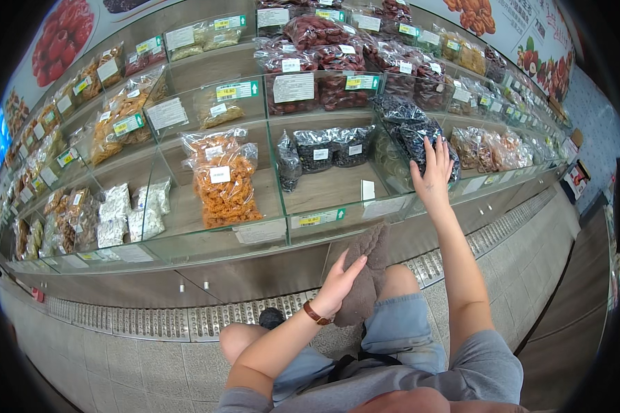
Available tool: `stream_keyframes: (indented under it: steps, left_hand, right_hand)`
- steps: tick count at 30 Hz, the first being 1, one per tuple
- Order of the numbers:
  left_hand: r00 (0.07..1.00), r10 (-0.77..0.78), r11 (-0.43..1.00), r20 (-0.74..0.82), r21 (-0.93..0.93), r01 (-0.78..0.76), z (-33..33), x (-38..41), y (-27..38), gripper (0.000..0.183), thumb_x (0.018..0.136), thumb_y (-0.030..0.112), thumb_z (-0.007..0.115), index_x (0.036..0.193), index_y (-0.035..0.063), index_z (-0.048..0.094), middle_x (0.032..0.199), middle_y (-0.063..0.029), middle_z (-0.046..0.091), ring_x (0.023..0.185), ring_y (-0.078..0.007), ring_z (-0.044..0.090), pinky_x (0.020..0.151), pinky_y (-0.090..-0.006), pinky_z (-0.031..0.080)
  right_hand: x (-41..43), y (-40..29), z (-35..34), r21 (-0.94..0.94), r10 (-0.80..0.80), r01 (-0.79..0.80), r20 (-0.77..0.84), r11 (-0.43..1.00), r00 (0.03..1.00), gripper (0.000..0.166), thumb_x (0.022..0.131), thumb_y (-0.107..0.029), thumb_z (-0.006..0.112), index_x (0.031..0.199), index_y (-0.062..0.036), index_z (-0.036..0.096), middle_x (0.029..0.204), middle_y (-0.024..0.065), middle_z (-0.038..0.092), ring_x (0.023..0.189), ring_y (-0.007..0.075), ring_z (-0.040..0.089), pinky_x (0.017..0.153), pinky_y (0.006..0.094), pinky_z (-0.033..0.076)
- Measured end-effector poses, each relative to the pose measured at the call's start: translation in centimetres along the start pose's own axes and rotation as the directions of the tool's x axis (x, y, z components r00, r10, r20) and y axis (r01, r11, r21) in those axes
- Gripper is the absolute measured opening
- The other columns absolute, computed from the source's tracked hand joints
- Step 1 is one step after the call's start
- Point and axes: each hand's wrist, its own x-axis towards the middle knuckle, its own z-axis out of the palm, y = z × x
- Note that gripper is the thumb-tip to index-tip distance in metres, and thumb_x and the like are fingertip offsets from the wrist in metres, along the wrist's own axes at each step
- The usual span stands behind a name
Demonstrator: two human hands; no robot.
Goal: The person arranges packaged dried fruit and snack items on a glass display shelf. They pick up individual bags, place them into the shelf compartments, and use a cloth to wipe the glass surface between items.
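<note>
My left hand (339, 283) grips a folded grey-brown cloth (368, 273) above my knees, in front of the display shelf. Farther right, my right hand (435, 180) lies palm down with straight fingers against clear plastic bags of dark dried fruit (409, 130). These bags are piled over the glass divider side of a compartment. To their left, a compartment with a bare wooden bottom (325, 192) has several bags of small dark dried fruit (319, 151) along its back. A white label card (368, 191) leans near its front glass.
Glass front panels (289, 229) and dividers edge the stepped shelves. Bags of orange dried food (230, 193) stand at left, bags of red dates (341, 57) higher up. A perforated metal strip (237, 320) runs along the cabinet's foot.
</note>
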Motion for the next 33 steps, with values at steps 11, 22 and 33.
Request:
stream_keyframes:
  steps: [11,22,33]
  left_hand:
    - [1.000,-0.010,1.000,0.002,0.012,0.010,-0.4,0.9,-0.7,0.058,0.095,0.027,0.059,0.139,-0.0036,0.037,0.135,-0.0098,0.050,0.122,-0.0168,0.046,0.103,-0.0296,0.036]
    - [0.999,-0.037,0.999,-0.022,-0.025,0.037,-0.7,1.3,-0.3,0.051,0.096,0.025,0.057,0.137,-0.0001,0.041,0.130,-0.0087,0.053,0.117,-0.0156,0.050,0.099,-0.0289,0.040]
    - [1.000,-0.004,1.000,0.015,-0.008,0.004,-0.3,1.0,-0.1,0.047,0.096,0.023,0.056,0.136,0.0002,0.043,0.130,-0.0065,0.054,0.117,-0.0142,0.050,0.100,-0.0285,0.038]
  right_hand:
    - [4.3,-6.5,6.7,0.439,-0.424,0.267,0.311,0.858,0.851,0.055,0.076,-0.013,0.069,0.125,0.0005,0.046,0.130,0.0170,0.050,0.120,0.0350,0.048,0.102,0.0408,0.041]
    - [6.6,-6.3,14.6,-0.114,-0.315,0.421,0.499,0.900,0.807,0.057,0.056,-0.015,0.080,0.106,-0.0063,0.053,0.107,0.0125,0.049,0.109,0.0322,0.047,0.096,0.0421,0.043]
    - [6.8,-8.0,9.6,-0.038,-0.321,0.446,0.641,0.894,0.697,0.041,0.066,-0.020,0.076,0.101,-0.0091,0.058,0.101,0.0084,0.062,0.099,0.0272,0.061,0.083,0.0406,0.051]
